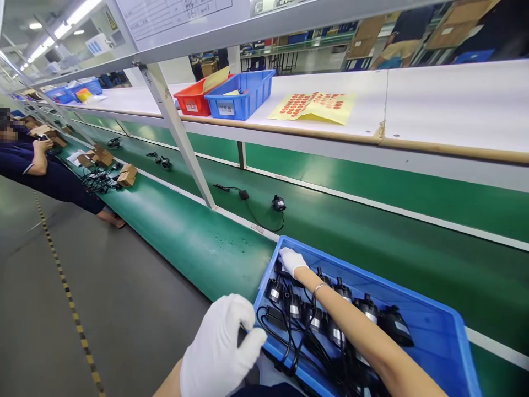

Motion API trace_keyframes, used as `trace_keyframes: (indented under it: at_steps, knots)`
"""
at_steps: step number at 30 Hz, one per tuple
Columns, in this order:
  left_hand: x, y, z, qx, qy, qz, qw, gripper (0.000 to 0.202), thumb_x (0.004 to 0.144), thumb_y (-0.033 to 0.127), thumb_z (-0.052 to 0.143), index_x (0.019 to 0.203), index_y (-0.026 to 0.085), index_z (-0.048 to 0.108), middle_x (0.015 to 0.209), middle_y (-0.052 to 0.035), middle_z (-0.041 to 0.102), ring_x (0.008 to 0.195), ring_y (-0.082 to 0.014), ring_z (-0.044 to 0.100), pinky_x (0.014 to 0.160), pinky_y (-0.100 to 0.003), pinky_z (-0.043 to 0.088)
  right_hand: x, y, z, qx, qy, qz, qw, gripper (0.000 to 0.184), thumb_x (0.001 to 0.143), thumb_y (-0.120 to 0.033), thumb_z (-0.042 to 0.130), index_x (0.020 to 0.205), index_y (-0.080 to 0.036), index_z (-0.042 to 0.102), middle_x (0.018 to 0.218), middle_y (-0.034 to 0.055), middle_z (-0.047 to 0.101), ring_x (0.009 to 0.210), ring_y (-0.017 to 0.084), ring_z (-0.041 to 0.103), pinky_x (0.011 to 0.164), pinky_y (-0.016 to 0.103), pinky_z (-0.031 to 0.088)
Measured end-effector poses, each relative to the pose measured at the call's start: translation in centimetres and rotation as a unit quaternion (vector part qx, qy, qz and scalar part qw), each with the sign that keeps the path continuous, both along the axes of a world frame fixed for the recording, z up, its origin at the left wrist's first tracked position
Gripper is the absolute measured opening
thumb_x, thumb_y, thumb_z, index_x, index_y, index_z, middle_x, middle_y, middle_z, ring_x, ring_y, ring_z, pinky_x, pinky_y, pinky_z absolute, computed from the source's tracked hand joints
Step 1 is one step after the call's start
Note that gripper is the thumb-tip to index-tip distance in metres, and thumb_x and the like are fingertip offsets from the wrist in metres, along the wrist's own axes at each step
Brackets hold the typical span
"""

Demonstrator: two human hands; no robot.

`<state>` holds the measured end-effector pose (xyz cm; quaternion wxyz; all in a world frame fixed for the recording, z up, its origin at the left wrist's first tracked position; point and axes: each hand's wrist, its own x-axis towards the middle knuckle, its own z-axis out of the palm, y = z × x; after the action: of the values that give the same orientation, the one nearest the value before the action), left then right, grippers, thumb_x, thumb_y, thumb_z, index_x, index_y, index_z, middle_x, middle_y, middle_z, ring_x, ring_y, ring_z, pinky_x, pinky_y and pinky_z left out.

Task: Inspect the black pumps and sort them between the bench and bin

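Note:
My right hand [292,260], in a white glove, reaches into the far left corner of a blue plastic bin [433,314]. Its fingers curl down onto a black pump [283,271], mostly hidden beneath the glove. Several more black pumps [314,317] with pale labels stand in rows there, their black cables [295,353] looped along the near side. Outside the bin, close to me, my left hand [223,344] hovers in a white glove. The thumb is apart from the bent fingers, and nothing shows between them.
On the green conveyor beyond lies another pump [278,203] with its cable and adapter [243,194]. A slanted metal post [177,132] supports the shelf, which holds red [194,99] and blue [243,96] trays and a yellow sticker sheet [314,106]. A co-worker [45,165] stands far left.

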<state>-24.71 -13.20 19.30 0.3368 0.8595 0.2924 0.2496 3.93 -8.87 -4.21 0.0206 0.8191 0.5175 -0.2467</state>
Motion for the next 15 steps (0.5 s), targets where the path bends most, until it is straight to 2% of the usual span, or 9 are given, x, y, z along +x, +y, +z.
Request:
trace_keyframes:
  at_steps: [2, 4, 7, 9, 12, 13, 15]
  knots:
    - [-0.8, -0.1, -3.8, -0.151, 0.06, 0.064, 0.985, 0.014, 0.089, 0.021, 0.051, 0.079, 0.025, 0.043, 0.079, 0.0032, 0.059, 0.073, -0.0151, 0.057, 0.072, -0.03, 0.047, 0.2, -0.3, 0.4, -0.006, -0.003, 0.004, 1.0, 0.029, 0.098, -0.036, 0.065, 0.117, -0.014, 0.067, 0.116, 0.0083, 0.071, 0.102, 0.021, 0.069, 0.091, 0.043, 0.058]
    - [-1.1, 0.3, -7.4, -0.275, 0.071, 0.113, 0.952, 0.013, 0.092, 0.028, 0.051, 0.08, 0.025, 0.048, 0.079, 0.0023, 0.059, 0.075, -0.0171, 0.055, 0.076, -0.033, 0.046, 0.2, -1.2, 1.6, 0.003, -0.016, 0.009, 1.0, 0.027, 0.099, -0.035, 0.064, 0.117, -0.015, 0.067, 0.118, 0.0078, 0.071, 0.104, 0.022, 0.069, 0.092, 0.043, 0.058]
    - [-0.6, 1.6, -11.6, -0.409, -0.038, 0.141, 0.901, 0.015, 0.088, 0.036, 0.064, 0.083, 0.021, 0.061, 0.085, -0.0011, 0.064, 0.086, -0.0204, 0.057, 0.09, -0.037, 0.045, -0.4, -3.5, 5.0, 0.037, -0.054, 0.018, 0.998, 0.022, 0.103, -0.03, 0.057, 0.114, -0.014, 0.067, 0.114, 0.0078, 0.071, 0.102, 0.021, 0.069, 0.089, 0.042, 0.057]
    - [0.5, 2.7, -13.1, -0.457, -0.117, 0.135, 0.871, 0.022, 0.083, 0.039, 0.072, 0.093, 0.019, 0.067, 0.103, -0.0058, 0.069, 0.105, -0.023, 0.059, 0.106, -0.038, 0.039, -1.3, -5.3, 8.2, 0.076, -0.074, 0.036, 0.994, 0.024, 0.106, -0.025, 0.046, 0.111, -0.013, 0.066, 0.109, 0.0101, 0.071, 0.1, 0.022, 0.069, 0.087, 0.04, 0.055]
    - [2.6, 3.5, -14.0, -0.525, -0.194, 0.088, 0.824, 0.05, 0.081, 0.049, 0.077, 0.121, 0.021, 0.064, 0.137, -0.0086, 0.063, 0.134, -0.023, 0.052, 0.119, -0.035, 0.031, -4.2, -7.6, 13.5, 0.142, -0.078, 0.085, 0.983, 0.032, 0.108, -0.025, 0.035, 0.105, -0.015, 0.066, 0.103, 0.012, 0.07, 0.099, 0.025, 0.068, 0.085, 0.036, 0.051]
    - [3.1, 3.5, -14.0, -0.559, -0.217, 0.064, 0.798, 0.057, 0.079, 0.054, 0.077, 0.125, 0.023, 0.063, 0.141, -0.0082, 0.062, 0.136, -0.0235, 0.051, 0.119, -0.036, 0.034, -5.5, -8.3, 15.2, 0.161, -0.072, 0.104, 0.979, 0.032, 0.108, -0.027, 0.036, 0.104, -0.018, 0.066, 0.102, 0.0106, 0.069, 0.099, 0.024, 0.067, 0.084, 0.034, 0.05]
    - [3.1, 3.0, -13.7, -0.63, -0.245, 0.018, 0.737, 0.063, 0.075, 0.063, 0.078, 0.122, 0.022, 0.066, 0.136, -0.0089, 0.066, 0.133, -0.0271, 0.056, 0.115, -0.041, 0.042, -8.7, -9.4, 18.1, 0.189, -0.057, 0.146, 0.969, 0.03, 0.107, -0.031, 0.038, 0.1, -0.022, 0.065, 0.097, 0.007, 0.07, 0.094, 0.022, 0.067, 0.081, 0.031, 0.049]
